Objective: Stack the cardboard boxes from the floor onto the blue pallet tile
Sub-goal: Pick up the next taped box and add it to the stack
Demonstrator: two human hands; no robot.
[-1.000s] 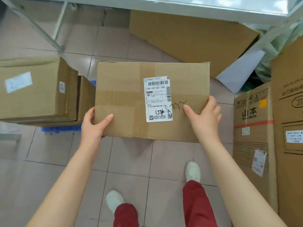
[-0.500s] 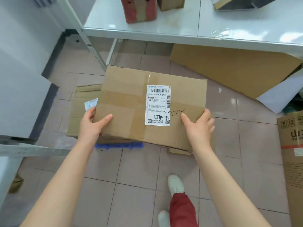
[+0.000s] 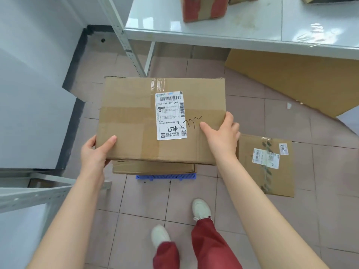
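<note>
Item: white wall panel (image 3: 29, 94) with a dark baseboard at far left, and below it a grey slotted metal shelf rail (image 3: 35, 193) crossing the lower left corner. Item: my left hand (image 3: 95, 152), curled around the near left corner of the labelled cardboard box (image 3: 132, 121), thumb flat on the top face, the other fingers out of sight beneath. Item: that box, brown, taped along its seam, held level between both my hands; it carries a white shipping label (image 3: 171, 115) with barcodes and black handwriting beside it. Item: directly under it, a second cardboard box (image 3: 153, 167), only its near edge showing, resting on the blue pallet tile (image 3: 166, 176), of which just the front strip is visible on the pink tiled floor (image 3: 136, 206). I cannot tell whether the held box touches the one below. Item: my right hand (image 3: 223, 136), clasped over the box's near right corner, thumb on top pointing inward, fingers wrapped down the side. Item: two white shoes and red trouser legs (image 3: 209, 247) below centre. Item: a smaller flat cardboard box (image 3: 266, 171) on the floor just right of my right wrist, with its own label and a yellowish sticker. Item: a white table (image 3: 252, 26) across the top right with a red-taped box (image 3: 204, 6) on it, and a large flattened cardboard sheet (image 3: 301, 78) lying partly under it.
</note>
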